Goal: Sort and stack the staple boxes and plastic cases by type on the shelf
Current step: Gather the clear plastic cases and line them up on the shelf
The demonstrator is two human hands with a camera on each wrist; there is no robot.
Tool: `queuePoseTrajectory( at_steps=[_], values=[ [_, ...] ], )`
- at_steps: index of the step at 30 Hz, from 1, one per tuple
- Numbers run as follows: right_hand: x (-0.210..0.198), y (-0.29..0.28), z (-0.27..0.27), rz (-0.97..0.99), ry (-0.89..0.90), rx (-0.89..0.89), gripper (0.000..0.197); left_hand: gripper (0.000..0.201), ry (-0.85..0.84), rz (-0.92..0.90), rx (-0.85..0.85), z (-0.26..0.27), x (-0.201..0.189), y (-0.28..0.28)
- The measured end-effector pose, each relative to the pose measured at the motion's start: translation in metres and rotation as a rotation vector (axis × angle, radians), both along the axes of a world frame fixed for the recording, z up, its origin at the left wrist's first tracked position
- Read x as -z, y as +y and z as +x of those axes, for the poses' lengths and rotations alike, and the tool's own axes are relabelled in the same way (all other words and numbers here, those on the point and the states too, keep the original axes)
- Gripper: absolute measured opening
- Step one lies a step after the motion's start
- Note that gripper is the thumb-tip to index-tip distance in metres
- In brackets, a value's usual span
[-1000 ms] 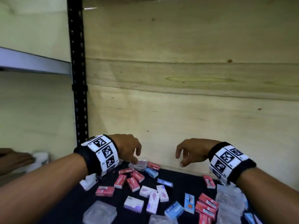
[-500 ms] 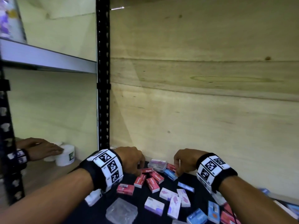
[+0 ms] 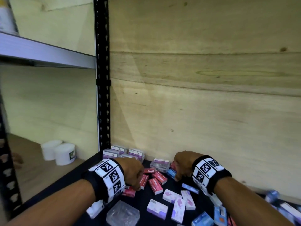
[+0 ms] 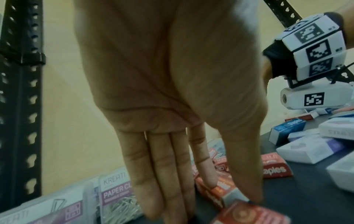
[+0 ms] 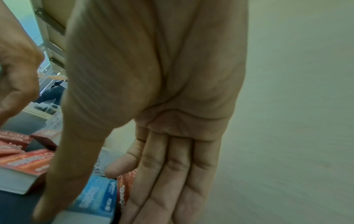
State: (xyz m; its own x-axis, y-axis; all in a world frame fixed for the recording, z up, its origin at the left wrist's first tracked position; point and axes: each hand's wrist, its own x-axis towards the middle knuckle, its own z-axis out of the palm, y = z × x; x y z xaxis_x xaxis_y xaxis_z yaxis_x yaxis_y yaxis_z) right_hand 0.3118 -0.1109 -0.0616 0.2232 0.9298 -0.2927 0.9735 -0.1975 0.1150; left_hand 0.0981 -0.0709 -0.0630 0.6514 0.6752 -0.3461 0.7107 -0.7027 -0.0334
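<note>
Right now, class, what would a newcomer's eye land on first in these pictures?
Probably the scatter of small red staple boxes, with white and blue ones, across the dark shelf mat, and both hands reaching into it: left hand, right hand. Next, the clear paper-clip cases grouped in the back left corner by the black upright.

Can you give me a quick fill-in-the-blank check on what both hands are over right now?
1. The left hand has its index fingertip on a ____ staple box.
2. The right hand reaches down over a ____ staple box.
3. The paper clip cases stand in the back ____ corner of the dark shelf.

Missing words: red; blue; left
</note>
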Motion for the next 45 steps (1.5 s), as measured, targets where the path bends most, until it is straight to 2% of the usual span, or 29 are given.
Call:
queuePoseTrajectory(
  at_steps=[11,13,16,19,21,26,31,35,39,45],
  values=[
    [0.001,-0.005,0.007,-0.013,0.002,-0.034,0.03,0.026,-0.037,0.039,0.018,0.003,-0.001,0.0],
    [0.0,-0.007,0.009,-0.016,0.005,-0.033,0.036,0.025,-0.017,0.091,0.024,0.007,-0.007,-0.004],
    [-0.007,-0.015,0.015,-0.018,0.011,-0.007,0.039,0.026,-0.039,0.175,0.087,0.018,-0.018,-0.011],
    [-0.012,-0.025,0.025,0.007,-0.016,0.01,0.042,0.019,-0.109,0.156,0.179,0.034,-0.024,-0.018],
    [-0.014,-0.03,0.029,0.028,-0.028,0.026,0.041,0.022,-0.133,0.122,0.228,0.042,-0.024,-0.023],
    [-0.031,-0.069,0.057,0.033,-0.02,0.075,0.035,0.036,-0.153,0.07,0.346,0.078,-0.021,-0.036],
    [-0.042,-0.114,0.094,0.034,-0.02,0.17,0.035,0.035,-0.159,0.057,0.415,0.113,-0.02,-0.051],
    [-0.045,-0.145,0.116,0.029,-0.027,0.23,0.033,0.035,-0.086,0.01,0.419,0.13,-0.018,-0.057],
    [-0.046,-0.175,0.141,0.044,0.006,0.301,0.028,0.03,-0.02,0.039,0.404,0.145,-0.012,-0.061],
    [-0.043,-0.206,0.166,0.044,0.04,0.374,0.034,0.03,-0.033,0.078,0.413,0.161,-0.018,-0.066]
  ],
)
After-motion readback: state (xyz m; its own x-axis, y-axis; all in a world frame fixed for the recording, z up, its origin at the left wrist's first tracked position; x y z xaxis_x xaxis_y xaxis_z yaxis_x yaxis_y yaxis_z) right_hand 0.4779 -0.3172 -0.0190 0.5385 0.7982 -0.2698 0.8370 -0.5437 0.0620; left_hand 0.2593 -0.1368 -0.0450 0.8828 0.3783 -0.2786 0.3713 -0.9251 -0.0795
